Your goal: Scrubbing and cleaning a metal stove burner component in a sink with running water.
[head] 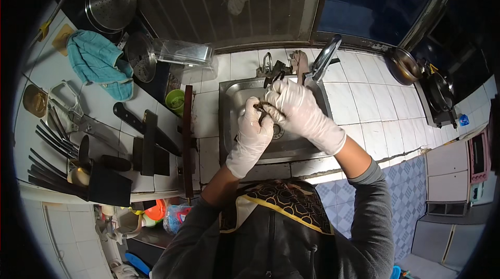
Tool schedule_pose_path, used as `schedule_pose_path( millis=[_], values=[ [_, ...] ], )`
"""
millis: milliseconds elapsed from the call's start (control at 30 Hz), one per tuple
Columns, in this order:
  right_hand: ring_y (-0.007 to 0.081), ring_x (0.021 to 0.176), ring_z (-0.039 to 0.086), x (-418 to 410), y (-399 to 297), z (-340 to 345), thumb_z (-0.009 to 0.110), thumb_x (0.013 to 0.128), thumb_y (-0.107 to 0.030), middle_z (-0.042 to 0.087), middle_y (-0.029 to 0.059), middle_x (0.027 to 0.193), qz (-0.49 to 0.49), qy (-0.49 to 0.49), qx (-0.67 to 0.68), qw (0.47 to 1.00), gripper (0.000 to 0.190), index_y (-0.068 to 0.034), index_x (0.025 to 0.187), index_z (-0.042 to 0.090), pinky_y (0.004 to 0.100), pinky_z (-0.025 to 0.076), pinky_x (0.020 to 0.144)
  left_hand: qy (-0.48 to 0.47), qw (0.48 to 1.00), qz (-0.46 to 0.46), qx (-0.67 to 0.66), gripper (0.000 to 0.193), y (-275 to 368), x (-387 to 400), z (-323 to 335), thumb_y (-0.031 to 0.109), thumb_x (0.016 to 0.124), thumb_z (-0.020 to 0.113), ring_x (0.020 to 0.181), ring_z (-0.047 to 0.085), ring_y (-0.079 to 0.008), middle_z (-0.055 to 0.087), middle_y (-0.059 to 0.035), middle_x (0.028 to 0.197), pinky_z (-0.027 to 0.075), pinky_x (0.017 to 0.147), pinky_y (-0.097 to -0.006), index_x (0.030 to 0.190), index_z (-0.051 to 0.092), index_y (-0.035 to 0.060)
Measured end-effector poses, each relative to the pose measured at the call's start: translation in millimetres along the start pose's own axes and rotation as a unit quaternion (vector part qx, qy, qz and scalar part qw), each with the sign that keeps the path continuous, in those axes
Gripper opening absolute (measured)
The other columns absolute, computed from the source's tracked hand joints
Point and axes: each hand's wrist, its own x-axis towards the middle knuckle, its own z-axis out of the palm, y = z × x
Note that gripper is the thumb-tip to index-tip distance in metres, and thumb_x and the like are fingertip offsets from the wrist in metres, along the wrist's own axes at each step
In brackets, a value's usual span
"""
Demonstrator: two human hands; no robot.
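Both my hands wear thin white gloves and meet above a stainless steel sink (250, 160). My left hand (252, 134) pinches a small dark object (258, 106) between thumb and fingers; its exact kind is too small to tell. Against that same object press the fingers of my right hand (299, 109), which is curled with its back towards me. Brownish stains mark the right glove near the fingertips. Partly hidden under my hands is the round sink drain (277, 131). A chrome faucet (327, 57) rises behind the sink, to the right of my hands.
Left on the tiled counter are a knife with a black handle (129, 117), a black utensil holder (109, 183), a teal towel (99, 62) and a green cup (175, 101). A clear plastic container (183, 52) stands behind. Pots (404, 66) and a stove (431, 111) are at right.
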Motion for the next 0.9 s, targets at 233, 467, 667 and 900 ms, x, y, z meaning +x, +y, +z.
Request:
schedule_pose_path(
  millis=[233, 467, 667, 900],
  values=[
    [0.0281, 0.074, 0.053, -4.6, 23.1, 4.7, 0.062, 0.071, -0.014, 0.052, 0.0101, 0.078, 0.066, 0.041, 0.010, 0.997, 0.016, -0.005, 0.083, 0.057, 0.0368, 0.045, 0.064, -0.019, 0.999, -0.032, 0.034, 0.024, 11.2, -2.5, -0.1, -0.008, 0.071, 0.052, 0.058, 0.055, -0.0161, 0.055, -0.0084, 0.069, 0.044, 0.055, -0.0271, 0.093, 0.046, 0.0009],
    [0.0291, 0.076, 0.054, -7.5, 12.1, 5.9, 0.062, 0.071, -0.013, 0.052, 0.0104, 0.081, 0.003, 0.007, 0.038, 0.999, 0.020, -0.005, 0.087, 0.057, 0.0368, 0.046, 0.065, 0.002, 0.999, -0.004, 0.035, 0.025, -11.2, -0.9, 3.3, -0.005, 0.072, 0.052, 0.060, 0.056, -0.0163, 0.056, -0.0087, 0.069, 0.044, 0.057, -0.0270, 0.096, 0.048, 0.0005],
    [0.0292, 0.077, 0.054, -10.0, 29.9, 12.8, 0.062, 0.071, -0.014, 0.053, 0.0107, 0.081, 0.052, -0.012, -0.080, 0.995, 0.021, -0.005, 0.089, 0.056, 0.0373, 0.046, 0.066, -0.026, 0.999, -0.023, 0.042, 0.030, -12.9, -0.8, 1.1, -0.003, 0.072, 0.051, 0.059, 0.056, -0.0168, 0.057, -0.0089, 0.069, 0.045, 0.057, -0.0273, 0.102, 0.048, 0.0000],
    [0.0292, 0.077, 0.054, -11.6, 18.4, 20.3, 0.062, 0.071, -0.015, 0.052, 0.0114, 0.081, 0.030, -0.029, -0.019, 0.999, 0.020, -0.004, 0.087, 0.056, 0.0372, 0.046, 0.067, -0.012, 0.999, 0.004, 0.037, 0.034, -29.1, 1.8, 5.9, -0.004, 0.072, 0.050, 0.057, 0.056, -0.0196, 0.058, -0.0101, 0.068, 0.044, 0.055, -0.0284, 0.105, 0.047, 0.0015]
  ],
)
